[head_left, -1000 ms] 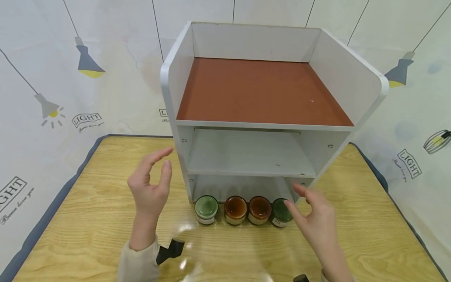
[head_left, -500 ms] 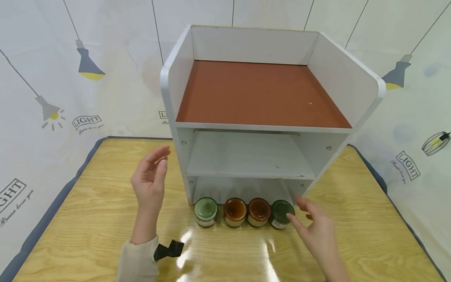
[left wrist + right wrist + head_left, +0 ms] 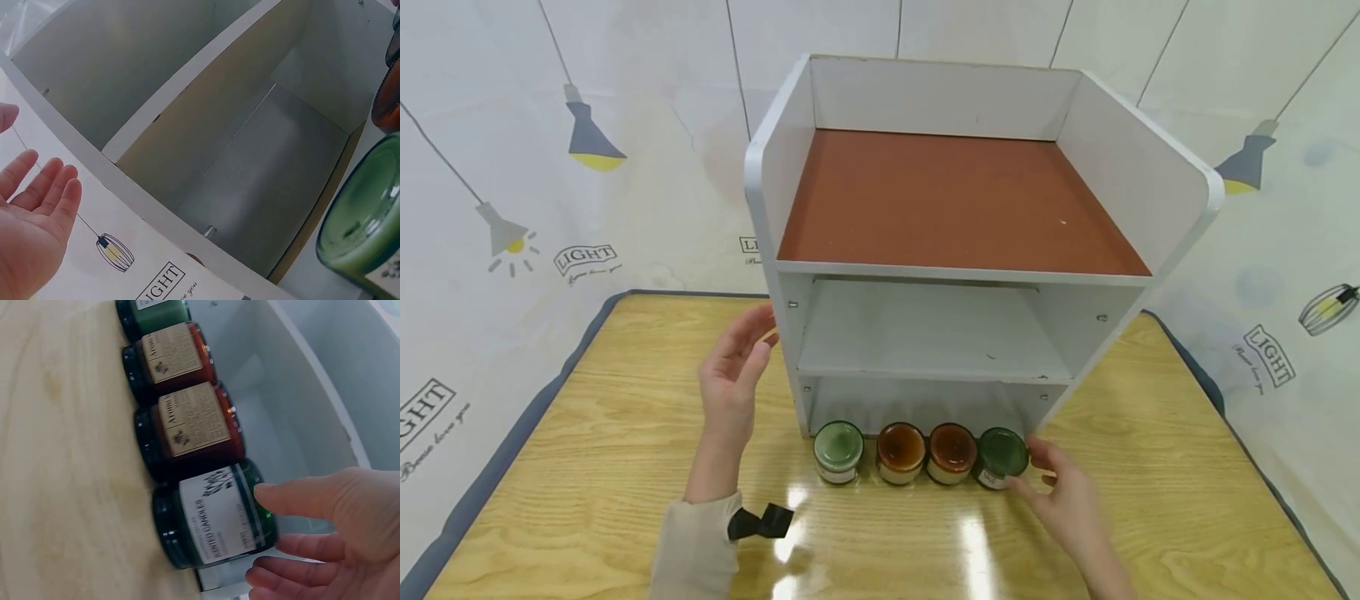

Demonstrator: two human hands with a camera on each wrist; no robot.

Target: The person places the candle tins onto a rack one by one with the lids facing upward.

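Four candle jars stand in a row at the foot of a white shelf unit (image 3: pixel 936 271), dark lids down. From the left come a light green jar (image 3: pixel 838 446), two amber jars, one (image 3: pixel 900 450) beside the other (image 3: pixel 952 451), and a dark green jar (image 3: pixel 1003 454) labelled as a scented candle. My right hand (image 3: pixel 1070 496) is at the dark green jar's right end; in the right wrist view the thumb (image 3: pixel 294 495) touches its glass edge and the fingers extend past its far side. Beside the unit's left wall is my left hand (image 3: pixel 733 383), fingers loosely bent, holding nothing.
The unit has a brown top surface (image 3: pixel 962 200) with raised sides and two open compartments below, divided by a white shelf board (image 3: pixel 932 333). It stands on a wooden table (image 3: pixel 587 467). A printed fabric backdrop (image 3: pixel 647 108) surrounds the table's back and sides.
My right hand has moved down from above the dark green jar to its right side. My left hand has moved slightly right toward the unit's left wall. The jars have stayed in place.
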